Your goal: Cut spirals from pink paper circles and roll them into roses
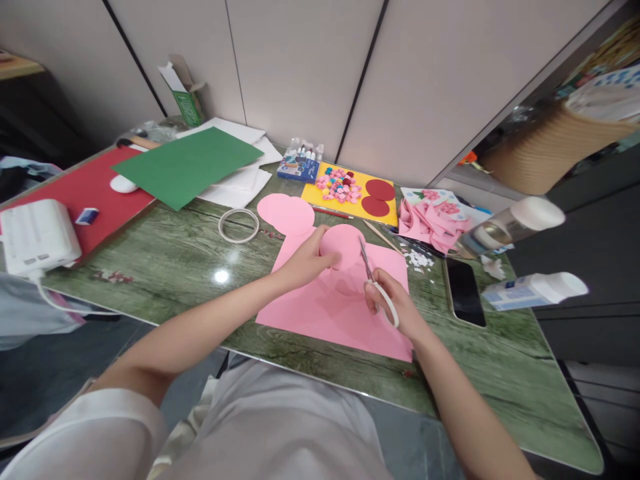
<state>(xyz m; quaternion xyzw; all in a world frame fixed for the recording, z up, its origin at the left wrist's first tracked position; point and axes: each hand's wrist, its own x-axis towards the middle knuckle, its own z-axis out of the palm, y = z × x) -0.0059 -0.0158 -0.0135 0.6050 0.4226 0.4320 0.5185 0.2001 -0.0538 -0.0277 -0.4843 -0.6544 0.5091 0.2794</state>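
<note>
My left hand (316, 256) is closed on the left edge of a round pink paper piece (343, 244), its thumb lying across the front. In my right hand (393, 303) is a pair of scissors (385, 301) with white handles, my fingers wrapped round the loops. The scissor blades point up and away, at the right edge of the paper circle. Below both hands lies a large pink sheet (305, 313) on the table. Two overlapping pink paper circles (280, 212) rest just beyond my left hand.
A roll of tape (239, 226) lies to the left. Yellow paper (325, 195) at the back carries pom-poms and dark red circles. Pink scraps (433, 223), a phone (465, 291) and bottles (535, 291) are at right. Green paper (190, 163) and a white power bank (40, 235) are at left.
</note>
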